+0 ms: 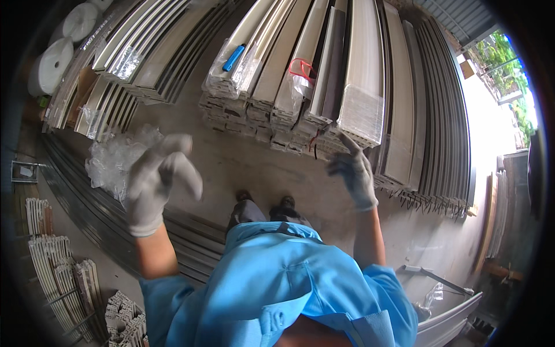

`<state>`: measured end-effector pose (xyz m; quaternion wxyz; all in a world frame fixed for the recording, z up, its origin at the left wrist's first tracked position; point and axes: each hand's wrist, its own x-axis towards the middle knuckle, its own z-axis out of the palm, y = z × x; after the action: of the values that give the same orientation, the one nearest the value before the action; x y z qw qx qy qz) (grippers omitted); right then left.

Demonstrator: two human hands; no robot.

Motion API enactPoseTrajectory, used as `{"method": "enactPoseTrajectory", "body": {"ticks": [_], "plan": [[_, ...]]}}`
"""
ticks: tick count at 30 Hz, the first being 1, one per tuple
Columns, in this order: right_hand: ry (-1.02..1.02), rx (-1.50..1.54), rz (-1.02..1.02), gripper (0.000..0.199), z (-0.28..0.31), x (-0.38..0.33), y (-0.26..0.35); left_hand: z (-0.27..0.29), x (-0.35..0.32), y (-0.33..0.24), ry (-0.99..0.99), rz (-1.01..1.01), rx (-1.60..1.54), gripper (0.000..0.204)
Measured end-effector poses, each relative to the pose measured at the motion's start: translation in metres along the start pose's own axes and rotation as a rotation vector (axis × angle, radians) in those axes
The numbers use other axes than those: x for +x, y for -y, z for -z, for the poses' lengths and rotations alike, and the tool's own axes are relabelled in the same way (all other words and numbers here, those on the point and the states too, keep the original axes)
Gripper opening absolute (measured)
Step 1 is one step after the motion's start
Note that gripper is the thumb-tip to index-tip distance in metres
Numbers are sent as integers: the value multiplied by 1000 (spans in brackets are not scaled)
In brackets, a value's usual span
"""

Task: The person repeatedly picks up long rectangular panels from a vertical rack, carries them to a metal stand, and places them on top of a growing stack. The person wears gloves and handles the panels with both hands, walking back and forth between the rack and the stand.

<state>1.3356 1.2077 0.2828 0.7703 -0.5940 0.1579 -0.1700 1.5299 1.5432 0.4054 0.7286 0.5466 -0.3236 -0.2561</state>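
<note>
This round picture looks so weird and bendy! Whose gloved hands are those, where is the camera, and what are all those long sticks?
The camera sits on a person's head and looks down, so you see their own body: a blue shirt and shoes on a concrete floor. The lens is very wide, which bends straight things near the rim.

The left hand and the right hand wear grey work gloves. Both are raised in the air and hold nothing; the right one points a finger toward the pile ahead.

The sticks are long pale profiles, stacked in bundles, some wrapped in clear plastic. A blue tool lies on top. Crumpled plastic wrap lies on the floor by the left hand, and white rolls sit far left.
</note>
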Motion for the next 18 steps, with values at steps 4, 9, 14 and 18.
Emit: {"method": "enactPoseTrajectory", "body": {"ticks": [4, 9, 14, 18], "plan": [[328, 449, -139, 75, -64, 58, -7, 70, -43, 106, -618, 400, 299, 60], [431, 448, -154, 61, -150, 118, -22, 162, -166, 187, -861, 654, -125, 26], [153, -194, -27, 26, -214, 191, -76, 242, -262, 197, -1008, 902, 147, 46], [-173, -685, -37, 28, -229, 278, -125, 300, -271, 179, -1106, 847, 44, 43]]}}
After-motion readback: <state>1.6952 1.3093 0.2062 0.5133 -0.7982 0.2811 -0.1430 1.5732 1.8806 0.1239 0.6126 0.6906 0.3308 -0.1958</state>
